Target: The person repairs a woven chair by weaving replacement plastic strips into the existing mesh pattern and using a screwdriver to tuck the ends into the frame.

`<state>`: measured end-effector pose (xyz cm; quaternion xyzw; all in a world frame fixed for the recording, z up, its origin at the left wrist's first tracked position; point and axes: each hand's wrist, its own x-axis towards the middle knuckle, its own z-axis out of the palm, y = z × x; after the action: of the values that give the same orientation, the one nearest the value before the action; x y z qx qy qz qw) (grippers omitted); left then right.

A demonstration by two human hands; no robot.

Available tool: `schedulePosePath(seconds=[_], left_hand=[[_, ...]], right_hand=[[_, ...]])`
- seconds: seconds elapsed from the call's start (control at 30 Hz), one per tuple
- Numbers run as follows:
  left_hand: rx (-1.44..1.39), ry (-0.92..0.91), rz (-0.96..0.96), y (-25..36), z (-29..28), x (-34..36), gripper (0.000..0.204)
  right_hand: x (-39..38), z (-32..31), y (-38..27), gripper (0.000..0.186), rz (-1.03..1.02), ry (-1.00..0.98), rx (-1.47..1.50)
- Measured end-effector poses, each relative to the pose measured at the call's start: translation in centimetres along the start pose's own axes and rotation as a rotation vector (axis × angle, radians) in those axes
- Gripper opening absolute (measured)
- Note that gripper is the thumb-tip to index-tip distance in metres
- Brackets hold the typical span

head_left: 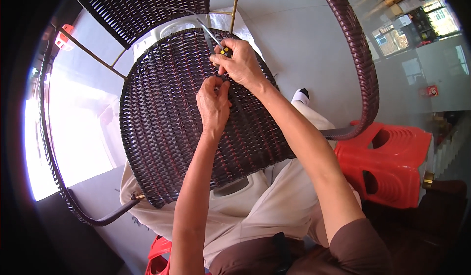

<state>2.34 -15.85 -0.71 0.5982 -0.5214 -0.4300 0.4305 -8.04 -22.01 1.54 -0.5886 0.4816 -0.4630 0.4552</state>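
A chair of dark brown woven wicker lies across my lap, its rounded seat (162, 108) facing up. Over the seat's upper right part, my right hand (241, 65) is closed around a screwdriver (226, 51) with a black and yellow handle. Its thin metal shaft points up and to the left, away from me. Just below, my left hand (214, 103) pinches a dark flat weaving strand (207, 42) against the weave. That strand passes by the right hand's fingers; its exact path under the fingertips is hidden.
The woven backrest (147, 10) stands beyond the seat. A wrapped armrest (358, 54) curves along the right, another (51, 147) along the left, with bare metal rods (93, 54) between. Red plastic stools (387, 162) stand at my right. Grey tiled floor (294, 44) surrounds the chair.
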Motion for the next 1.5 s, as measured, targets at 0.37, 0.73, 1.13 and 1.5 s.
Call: schedulePosePath(seconds=[0.37,0.73,1.13,1.5], left_hand=[[-0.106,-0.217,-0.098,0.1,-0.6,1.5,0.018],[-0.422,-0.196,0.039,2.6,-6.6,-5.8,0.029],[-0.617,-0.18,-0.282,1.1,-3.9,-11.7,0.021],[-0.697,-0.065,-0.29,3.4,-5.8,-7.3,0.014]], right_hand=[[-0.4,-1.0,-0.4,0.011,0.099,0.154,0.2],[-15.4,1.1,-6.5,0.014,0.324,0.264,0.265],[-23.5,5.0,-3.6,0.008,0.477,0.418,0.433],[-25.3,5.1,-1.6,0.008,0.438,0.399,0.461]])
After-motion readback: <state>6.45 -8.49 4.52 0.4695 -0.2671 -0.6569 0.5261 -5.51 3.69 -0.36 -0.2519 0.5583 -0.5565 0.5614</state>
